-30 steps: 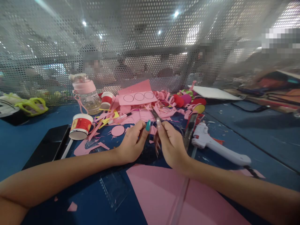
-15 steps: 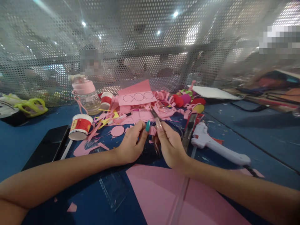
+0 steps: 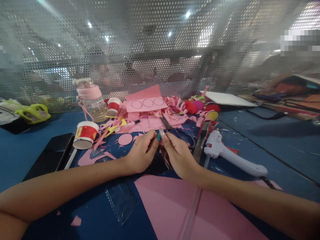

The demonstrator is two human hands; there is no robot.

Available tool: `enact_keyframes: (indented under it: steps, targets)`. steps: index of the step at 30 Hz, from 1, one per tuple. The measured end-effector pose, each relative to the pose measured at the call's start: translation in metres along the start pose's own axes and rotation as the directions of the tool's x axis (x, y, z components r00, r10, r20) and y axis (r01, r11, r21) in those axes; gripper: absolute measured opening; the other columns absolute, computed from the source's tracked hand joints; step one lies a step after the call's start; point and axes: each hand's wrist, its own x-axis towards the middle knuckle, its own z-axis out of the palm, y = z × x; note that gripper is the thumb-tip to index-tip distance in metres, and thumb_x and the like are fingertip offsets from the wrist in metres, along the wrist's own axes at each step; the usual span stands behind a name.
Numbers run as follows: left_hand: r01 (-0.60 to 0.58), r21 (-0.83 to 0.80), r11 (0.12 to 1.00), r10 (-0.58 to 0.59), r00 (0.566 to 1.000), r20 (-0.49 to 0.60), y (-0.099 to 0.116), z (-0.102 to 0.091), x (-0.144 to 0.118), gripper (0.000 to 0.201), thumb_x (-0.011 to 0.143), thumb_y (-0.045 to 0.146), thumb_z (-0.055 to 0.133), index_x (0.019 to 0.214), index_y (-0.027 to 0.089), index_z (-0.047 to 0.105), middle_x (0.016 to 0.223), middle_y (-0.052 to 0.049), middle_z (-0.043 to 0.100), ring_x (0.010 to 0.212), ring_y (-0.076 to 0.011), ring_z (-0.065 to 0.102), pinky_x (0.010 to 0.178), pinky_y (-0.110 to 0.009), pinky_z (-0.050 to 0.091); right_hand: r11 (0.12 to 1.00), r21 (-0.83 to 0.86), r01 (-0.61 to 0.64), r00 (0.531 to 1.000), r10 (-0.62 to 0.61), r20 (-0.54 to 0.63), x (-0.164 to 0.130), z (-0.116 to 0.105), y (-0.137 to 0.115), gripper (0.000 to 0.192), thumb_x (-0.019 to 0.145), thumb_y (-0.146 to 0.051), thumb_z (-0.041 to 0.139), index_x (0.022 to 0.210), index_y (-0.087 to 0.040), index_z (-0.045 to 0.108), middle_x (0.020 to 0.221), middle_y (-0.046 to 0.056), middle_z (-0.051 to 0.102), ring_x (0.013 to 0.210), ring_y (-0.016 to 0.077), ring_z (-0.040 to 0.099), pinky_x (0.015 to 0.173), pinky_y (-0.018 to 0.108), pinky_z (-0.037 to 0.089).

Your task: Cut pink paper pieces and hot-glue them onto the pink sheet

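In the middle of the head view my left hand (image 3: 142, 152) and my right hand (image 3: 181, 156) meet, both closed, thumbs side by side. Between the fingertips is a small pink paper piece, almost wholly hidden by the fingers. Just beyond my hands lies a pair of scissors (image 3: 166, 123) with dark blue handles. A large pink paper sheet (image 3: 172, 206) lies below my right hand. To the left is a cut pink paper circle (image 3: 125, 139) among scraps. A white glue gun (image 3: 232, 156) rests right of my right hand, beside a dark utility knife (image 3: 202, 141).
Pink scraps and a sheet with drawn circles (image 3: 148, 103) are heaped at the back. On the left stand a pink-lidded bottle (image 3: 93, 101), red paper cups (image 3: 85, 134) and a black phone (image 3: 50, 156). A clear plastic sleeve (image 3: 121, 202) lies in front. Perforated mesh (image 3: 150, 40) rises behind.
My right thumb has moved left, up against my left thumb. The pink paper piece, seen between the fingers before, is now mostly covered.
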Motion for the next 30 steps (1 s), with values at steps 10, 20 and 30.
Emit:
enact_keyframes:
  steps: [10,20,30]
  targets:
    - [0.083,-0.06,0.995,-0.082,0.997,0.014,-0.002,0.002,0.002,0.021,0.09,0.029,0.033,0.073,0.018,0.039,0.063,0.003,0.042,0.057,-0.0096,0.037,0.055,-0.024,0.031,0.982,-0.183,0.04,0.999,-0.04,0.005,0.001,-0.004,-0.004,0.032,0.09,-0.047,0.026,0.076,-0.021,0.039,0.046,-0.005,0.044,0.038,0.0119,0.047,0.038,0.022,0.035]
    - [0.097,-0.466,0.879,-0.085,0.995,0.048,-0.009,0.003,0.005,0.023,0.088,0.031,0.04,0.07,0.017,0.045,0.065,0.003,0.045,0.06,-0.0082,0.04,0.056,-0.021,0.033,0.54,-0.75,0.382,0.916,-0.325,0.233,0.009,-0.018,0.001,0.034,0.093,-0.037,0.019,0.087,-0.016,0.046,0.079,0.01,0.065,0.065,0.0198,0.062,0.051,0.025,0.036]
    - [0.174,-0.638,0.75,-0.084,0.982,0.169,-0.005,0.002,0.003,0.025,0.085,0.037,0.044,0.071,0.017,0.042,0.06,0.005,0.038,0.05,-0.006,0.03,0.047,-0.019,0.028,0.565,-0.671,0.48,0.836,-0.525,0.156,0.009,-0.022,0.008,0.028,0.09,-0.036,0.035,0.075,-0.017,0.049,0.067,0.004,0.062,0.055,0.0111,0.056,0.052,0.02,0.036]
